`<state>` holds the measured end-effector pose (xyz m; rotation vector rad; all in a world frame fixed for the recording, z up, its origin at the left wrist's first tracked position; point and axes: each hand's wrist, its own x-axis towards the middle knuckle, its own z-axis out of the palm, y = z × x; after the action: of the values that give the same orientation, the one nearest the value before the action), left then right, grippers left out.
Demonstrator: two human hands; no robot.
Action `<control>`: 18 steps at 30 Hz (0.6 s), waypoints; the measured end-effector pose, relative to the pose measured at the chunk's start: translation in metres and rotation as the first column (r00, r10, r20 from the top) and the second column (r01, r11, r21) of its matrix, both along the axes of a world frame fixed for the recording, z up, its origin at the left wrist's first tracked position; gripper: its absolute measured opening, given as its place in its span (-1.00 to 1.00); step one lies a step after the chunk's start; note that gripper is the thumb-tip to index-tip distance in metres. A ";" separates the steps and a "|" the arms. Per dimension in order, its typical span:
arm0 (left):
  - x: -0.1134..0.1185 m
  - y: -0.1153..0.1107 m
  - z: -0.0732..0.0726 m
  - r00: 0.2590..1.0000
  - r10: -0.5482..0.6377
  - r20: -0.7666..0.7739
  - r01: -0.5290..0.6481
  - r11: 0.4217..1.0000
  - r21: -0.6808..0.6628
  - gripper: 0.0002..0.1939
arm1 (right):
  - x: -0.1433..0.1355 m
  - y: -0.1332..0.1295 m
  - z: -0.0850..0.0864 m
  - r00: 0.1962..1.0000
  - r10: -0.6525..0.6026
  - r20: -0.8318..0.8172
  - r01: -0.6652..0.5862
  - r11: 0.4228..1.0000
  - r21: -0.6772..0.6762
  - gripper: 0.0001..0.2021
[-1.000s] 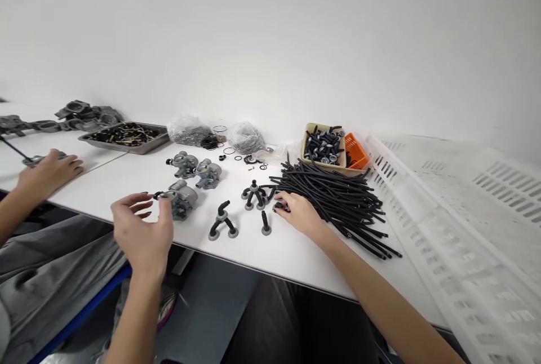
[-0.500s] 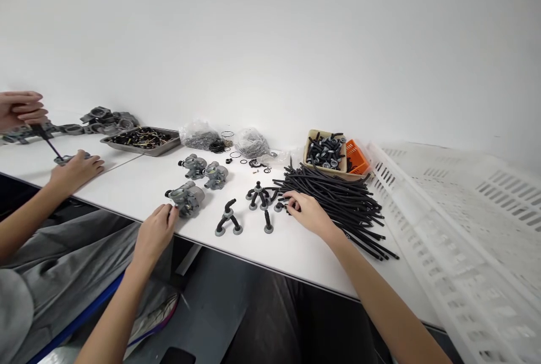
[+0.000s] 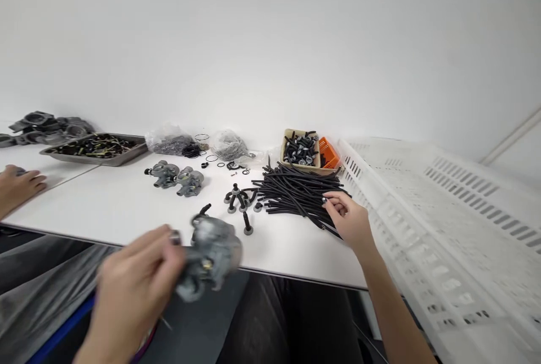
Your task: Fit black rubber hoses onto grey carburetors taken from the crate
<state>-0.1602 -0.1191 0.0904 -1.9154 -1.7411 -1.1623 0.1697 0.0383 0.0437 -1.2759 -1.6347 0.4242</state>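
Note:
My left hand (image 3: pixel 141 282) grips a grey metal carburetor (image 3: pixel 215 251), raised off the table's front edge and blurred by motion. My right hand (image 3: pixel 344 214) is over the right part of a heap of black rubber hoses (image 3: pixel 296 192), its fingers curled together. A small shiny bit shows at those fingertips, too little to name. Two more carburetors (image 3: pixel 189 182) stand on the white table at the left. Between the hands are black hose pieces with grey round ends (image 3: pixel 248 223), some standing upright; one is partly hidden behind the raised carburetor.
A beige basket of short hose parts (image 3: pixel 301 150) and an orange basket (image 3: pixel 328 152) stand behind the hoses. The large white crate (image 3: pixel 401 229) borders the right side. Plastic bags (image 3: pixel 228 144), rings and a metal tray (image 3: pixel 97 155) lie farther left, near a co-worker's hand (image 3: pixel 19 186).
My left hand has lifted the front carburetor off the table and brought it nearer. My right hand has moved right across the hoses. The view has turned right.

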 end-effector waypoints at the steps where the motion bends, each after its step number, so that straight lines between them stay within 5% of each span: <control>1: 0.024 0.010 -0.001 0.995 -0.076 -0.065 0.072 0.996 -0.055 -0.58 | 0.004 -0.004 -0.001 1.000 0.008 0.015 -0.007 1.000 -0.013 -0.82; 4: 0.087 0.046 -0.008 0.959 -0.181 -0.219 0.132 0.967 -0.220 -0.59 | 0.011 -0.013 -0.003 0.994 0.058 0.090 -0.053 0.997 -0.056 -0.83; 8: 0.137 0.086 -0.018 0.936 -0.196 -0.292 0.054 0.900 -0.433 -0.56 | 0.014 -0.021 -0.007 0.987 0.087 0.132 -0.076 0.994 -0.084 -0.83; 18: 0.173 0.112 -0.022 0.932 -0.221 -0.288 0.078 0.897 -0.435 -0.52 | 0.019 -0.014 -0.007 0.995 0.056 0.081 -0.049 0.995 -0.085 -0.82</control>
<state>0.0129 -0.0074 0.0684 -2.3650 -1.7738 -0.4790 0.1888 0.0241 0.0363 -1.3301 -1.7397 0.4807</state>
